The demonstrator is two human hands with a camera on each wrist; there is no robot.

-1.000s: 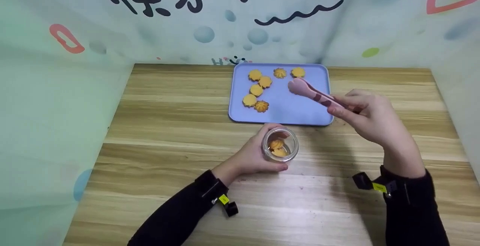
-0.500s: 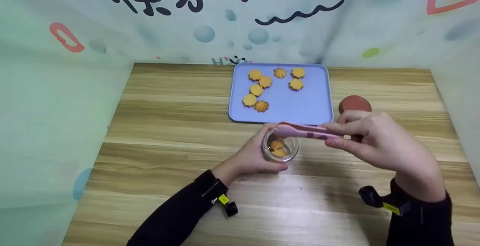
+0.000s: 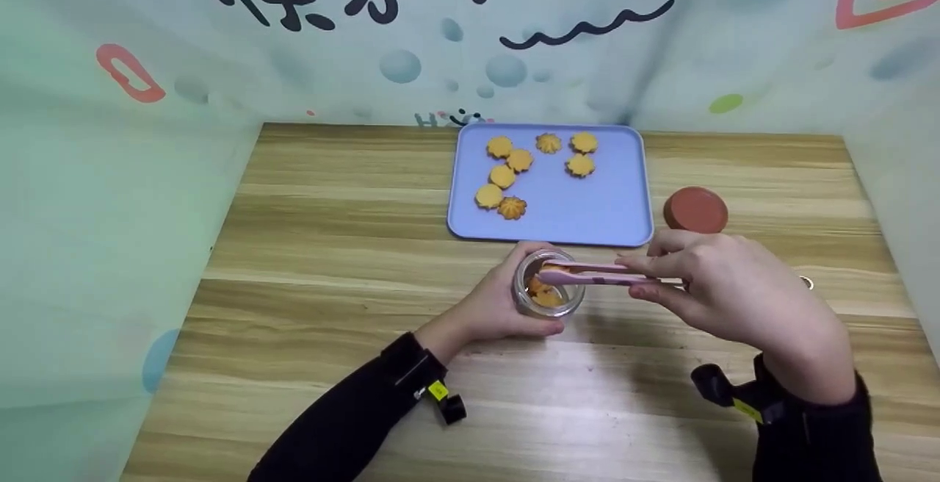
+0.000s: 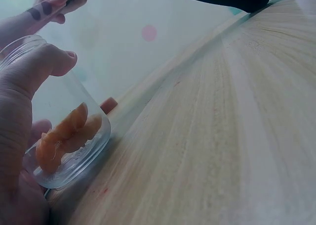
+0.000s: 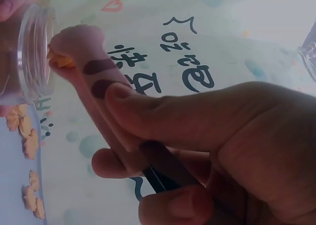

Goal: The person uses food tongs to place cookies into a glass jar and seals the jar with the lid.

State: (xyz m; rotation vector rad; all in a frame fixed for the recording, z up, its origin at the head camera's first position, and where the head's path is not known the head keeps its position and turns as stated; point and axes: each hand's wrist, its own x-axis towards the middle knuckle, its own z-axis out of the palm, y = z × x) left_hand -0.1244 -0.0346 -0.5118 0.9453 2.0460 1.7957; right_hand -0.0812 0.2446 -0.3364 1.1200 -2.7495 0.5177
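Observation:
My left hand (image 3: 488,309) grips a clear glass jar (image 4: 74,89) on the table, with its thumb and fingers around the side. A few golden cookies (image 4: 66,136) lie at the bottom of the jar. My right hand (image 3: 742,306) holds pink tongs (image 5: 91,71) with paw-shaped ends and dark stripes, thumb on one arm and fingers on the other. Between the tong tips a cookie (image 5: 59,61) is pinched, right at the jar's mouth. In the head view the tips overlap the jar opening and partly hide the cookies inside.
Behind the jar lies a blue tray (image 3: 554,221) with several flower-shaped cookies (image 3: 512,208) on it. A round reddish-brown lid (image 3: 695,209) rests right of the tray, just beyond my right hand. A printed curtain (image 3: 330,78) borders the wooden table (image 3: 330,247) at the back.
The tongs have moved from above the tray's right side toward me and left, to the jar's mouth, then lowered slightly. The lid has come into view. My left hand and the jar stay put.

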